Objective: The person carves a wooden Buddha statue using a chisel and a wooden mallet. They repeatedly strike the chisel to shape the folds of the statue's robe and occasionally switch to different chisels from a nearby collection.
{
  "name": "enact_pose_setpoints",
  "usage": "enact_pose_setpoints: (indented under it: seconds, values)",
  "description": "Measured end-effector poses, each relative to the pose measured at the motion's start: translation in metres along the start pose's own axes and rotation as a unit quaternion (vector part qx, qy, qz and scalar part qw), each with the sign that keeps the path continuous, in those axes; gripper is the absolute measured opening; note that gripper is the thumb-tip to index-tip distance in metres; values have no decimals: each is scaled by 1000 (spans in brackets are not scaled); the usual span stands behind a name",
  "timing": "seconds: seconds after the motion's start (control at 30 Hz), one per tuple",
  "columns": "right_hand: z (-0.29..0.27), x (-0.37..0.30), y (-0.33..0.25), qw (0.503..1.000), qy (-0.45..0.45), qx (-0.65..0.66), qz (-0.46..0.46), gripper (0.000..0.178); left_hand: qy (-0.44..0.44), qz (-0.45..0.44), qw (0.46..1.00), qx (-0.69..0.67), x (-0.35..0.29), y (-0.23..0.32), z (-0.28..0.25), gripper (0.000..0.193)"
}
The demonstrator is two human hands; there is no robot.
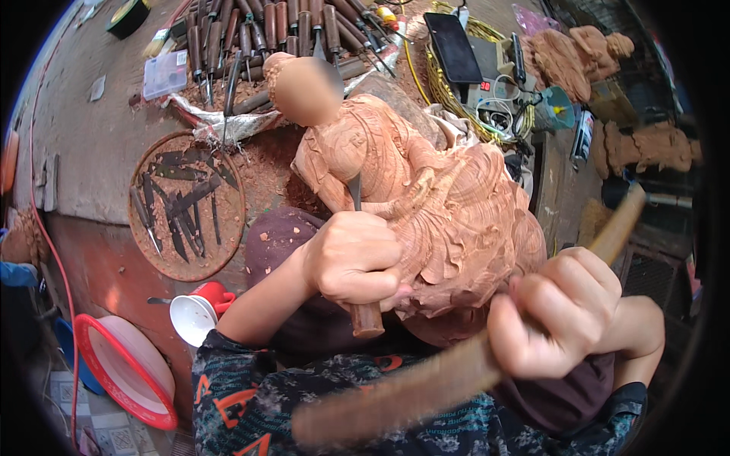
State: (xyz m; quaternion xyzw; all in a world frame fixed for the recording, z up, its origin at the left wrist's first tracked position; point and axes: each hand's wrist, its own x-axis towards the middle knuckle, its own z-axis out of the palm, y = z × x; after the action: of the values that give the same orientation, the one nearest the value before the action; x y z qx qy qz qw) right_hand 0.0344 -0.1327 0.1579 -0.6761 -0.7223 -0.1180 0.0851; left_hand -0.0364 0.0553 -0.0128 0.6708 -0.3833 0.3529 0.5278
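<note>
A reddish-brown carved wooden figure (456, 220) with flowing robe folds lies tilted across my lap. My left hand (353, 258) is wrapped round the wooden handle of a chisel (367, 322). Its metal blade points away from me, the tip meeting the figure's chest. The handle's butt sticks out below my fist. At the right, my right hand (559, 315) is closed round a long wooden club (403, 387), blurred by motion. The club's thick end extends down to the left, below the chisel's butt and apart from it; its thinner end rises to the upper right.
Many wood-handled chisels (300, 26) lie heaped at the back. A round tray (237, 239) of dark blades sits left, near a white-and-red cup (194, 319) and red-rimmed basin (163, 414). Back right are a phone (454, 47), coiled yellow cord (441, 87) and other carvings (559, 61).
</note>
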Motion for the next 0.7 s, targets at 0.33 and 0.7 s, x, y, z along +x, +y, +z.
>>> enact_pose_setpoints:
  seconds: [0.33, 0.7]
  values:
    - [9, 5, -10, 997, 73, -6, -17, 31, 32, -144, 973, 176, -9, 32, 0, 22]
    - [7, 9, -13, 992, -15, -124, -2, 26, 218, -245, 929, 172, -34, 47, 14, 34]
